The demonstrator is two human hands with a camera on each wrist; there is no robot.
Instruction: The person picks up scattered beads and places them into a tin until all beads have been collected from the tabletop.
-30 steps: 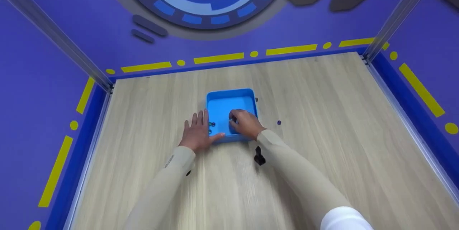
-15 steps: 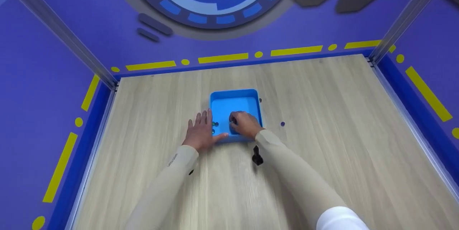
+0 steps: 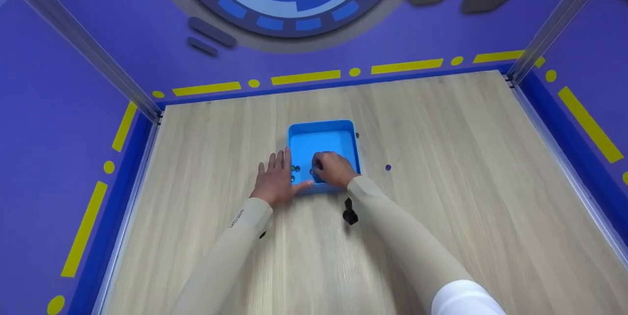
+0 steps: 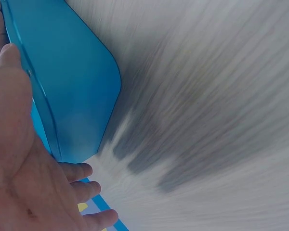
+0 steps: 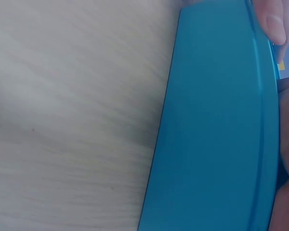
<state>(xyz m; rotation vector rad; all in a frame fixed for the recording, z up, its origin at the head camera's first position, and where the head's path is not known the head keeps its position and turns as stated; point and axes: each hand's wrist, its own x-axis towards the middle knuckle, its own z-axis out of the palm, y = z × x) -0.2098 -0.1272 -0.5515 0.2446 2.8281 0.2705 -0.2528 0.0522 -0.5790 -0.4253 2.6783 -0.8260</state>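
A shallow square blue box [image 3: 324,127] lies on the wooden table. My left hand [image 3: 274,181] is spread along its left side, fingers straight and the thumb across the front rim. My right hand [image 3: 335,170] reaches over the front right part of the box, with fingers and thumb curled together inside it. At those fingertips shows a small dark glass marble [image 3: 311,171]; the palm side is hidden. Several marbles [image 3: 297,169] lie in the box beside the left hand. In the left wrist view the thumb [image 4: 10,55] overlaps the box's rim.
A purple marble [image 3: 388,167] lies on the table [image 3: 441,158] right of the box. Another dark marble [image 3: 357,135] sits against the box's right outer side. A small black piece [image 3: 350,213] is under the right forearm. Blue-purple panels [image 3: 274,55] wall the table.
A marble now shows at the right fingertips, where it was not visible before. The left hand stays at the box. The head view has shifted slightly.
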